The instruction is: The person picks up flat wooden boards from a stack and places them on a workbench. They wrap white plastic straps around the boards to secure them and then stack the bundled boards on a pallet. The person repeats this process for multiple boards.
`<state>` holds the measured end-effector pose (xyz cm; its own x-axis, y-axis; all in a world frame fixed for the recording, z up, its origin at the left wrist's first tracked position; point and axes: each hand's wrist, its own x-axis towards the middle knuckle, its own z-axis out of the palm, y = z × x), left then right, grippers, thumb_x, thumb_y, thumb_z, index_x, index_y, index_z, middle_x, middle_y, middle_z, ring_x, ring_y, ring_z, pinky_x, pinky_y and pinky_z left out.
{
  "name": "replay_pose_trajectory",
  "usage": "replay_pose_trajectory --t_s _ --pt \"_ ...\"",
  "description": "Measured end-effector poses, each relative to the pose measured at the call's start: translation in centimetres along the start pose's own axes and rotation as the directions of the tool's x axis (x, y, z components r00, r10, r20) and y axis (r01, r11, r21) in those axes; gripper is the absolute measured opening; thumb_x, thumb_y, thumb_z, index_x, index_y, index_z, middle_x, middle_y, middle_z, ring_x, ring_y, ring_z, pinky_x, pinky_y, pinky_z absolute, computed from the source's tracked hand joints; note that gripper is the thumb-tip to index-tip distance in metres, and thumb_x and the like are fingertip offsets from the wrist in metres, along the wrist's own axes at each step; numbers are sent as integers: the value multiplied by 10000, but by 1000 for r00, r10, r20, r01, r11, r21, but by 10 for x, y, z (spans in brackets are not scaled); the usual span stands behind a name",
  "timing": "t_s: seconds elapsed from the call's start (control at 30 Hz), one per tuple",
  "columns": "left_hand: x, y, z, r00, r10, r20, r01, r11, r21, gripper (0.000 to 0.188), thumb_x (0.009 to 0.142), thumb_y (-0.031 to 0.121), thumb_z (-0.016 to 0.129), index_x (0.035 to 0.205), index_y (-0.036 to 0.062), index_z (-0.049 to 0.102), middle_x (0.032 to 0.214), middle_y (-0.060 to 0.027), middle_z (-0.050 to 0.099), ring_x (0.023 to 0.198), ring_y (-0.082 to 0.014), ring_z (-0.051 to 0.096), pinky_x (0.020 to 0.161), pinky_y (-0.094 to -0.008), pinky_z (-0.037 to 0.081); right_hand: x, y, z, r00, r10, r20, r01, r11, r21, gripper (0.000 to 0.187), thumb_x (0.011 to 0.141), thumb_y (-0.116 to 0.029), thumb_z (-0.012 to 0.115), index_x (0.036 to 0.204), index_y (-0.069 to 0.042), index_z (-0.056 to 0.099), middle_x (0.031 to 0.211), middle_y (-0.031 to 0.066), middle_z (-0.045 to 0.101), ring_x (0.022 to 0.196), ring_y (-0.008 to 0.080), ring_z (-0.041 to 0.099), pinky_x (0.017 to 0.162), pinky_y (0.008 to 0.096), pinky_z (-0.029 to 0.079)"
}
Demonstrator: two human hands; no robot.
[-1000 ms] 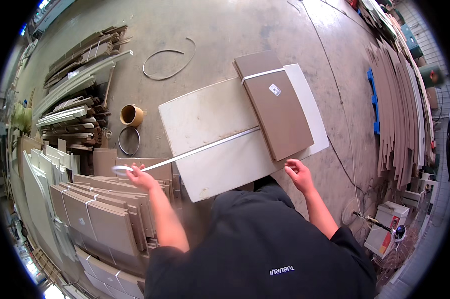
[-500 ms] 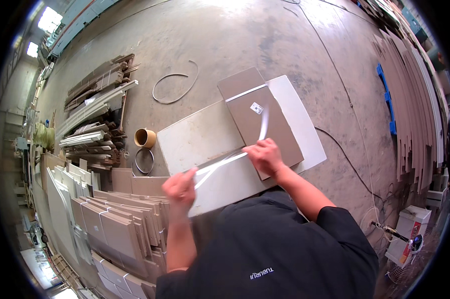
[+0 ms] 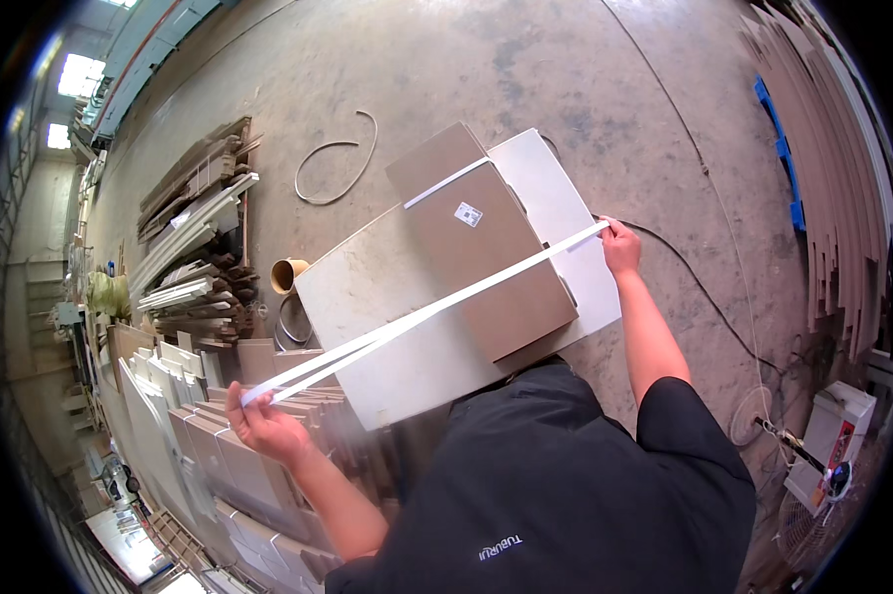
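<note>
A long white strap point(image 3: 466, 293) is stretched between my two hands, running slantwise over a brown panel stack point(image 3: 514, 322). My left hand point(image 3: 268, 428), low at the left above bundled panels, pinches one end, where the strap doubles back in a second length. Beyond the stack's right side, my right hand point(image 3: 620, 247) is closed on the other end. Another white band point(image 3: 448, 182) is wrapped around the far part of the stack, near a small white label point(image 3: 468, 215). Beneath the stack lies a large white board point(image 3: 367, 267).
Bundled brown panels point(image 3: 204, 441) stand at my left, with scrap boards point(image 3: 194, 223) piled farther off. A yellowish tube point(image 3: 288, 273) and a loose loop of strip point(image 3: 367, 163) lie on the floor. At right are tall stacked panels point(image 3: 842, 178), a blue pallet point(image 3: 781, 153) and a white box point(image 3: 832, 436).
My hands have spread far apart: the left moved left and down, the right moved right and up. The strap, bent and loose before, is now drawn out straight across the stack.
</note>
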<state>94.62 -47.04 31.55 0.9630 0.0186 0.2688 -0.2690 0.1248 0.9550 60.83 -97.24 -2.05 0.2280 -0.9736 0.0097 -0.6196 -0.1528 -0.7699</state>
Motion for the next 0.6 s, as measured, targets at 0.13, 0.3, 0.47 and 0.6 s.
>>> replay_pose_trajectory --t_s 0.13,0.3,0.47,0.6 --pt "-7 11 25 999 18 39 -20 998 62 313 973 -44 524 1264 -18 637 1039 -58 628 866 -118 571 825 -263 490 3 19 47 993 117 22 -119 973 197 211 955 -222 696 1126 -147 793 828 67 772 758 126 740 674 301 548" --pt "-21 16 36 994 38 103 -53 989 141 270 992 -22 549 1246 -16 639 1008 -63 645 904 -133 589 859 -287 509 -18 26 103 950 258 174 -284 949 140 206 927 -235 719 1098 -162 807 902 95 778 846 173 749 748 324 562" --pt "-39 14 58 984 9 177 -47 976 212 219 1000 45 624 1211 -12 638 931 -47 640 869 -121 592 831 -267 503 -35 42 146 931 254 262 -300 941 156 223 888 -272 735 1080 -195 818 957 104 786 894 233 756 811 359 567" --pt "-52 7 49 962 -60 266 -22 956 292 300 952 13 673 1249 -3 635 971 -32 624 920 -102 575 856 -252 479 -25 25 116 851 300 431 -341 940 18 233 875 -291 757 1063 -164 808 1005 91 788 937 229 757 843 357 567"
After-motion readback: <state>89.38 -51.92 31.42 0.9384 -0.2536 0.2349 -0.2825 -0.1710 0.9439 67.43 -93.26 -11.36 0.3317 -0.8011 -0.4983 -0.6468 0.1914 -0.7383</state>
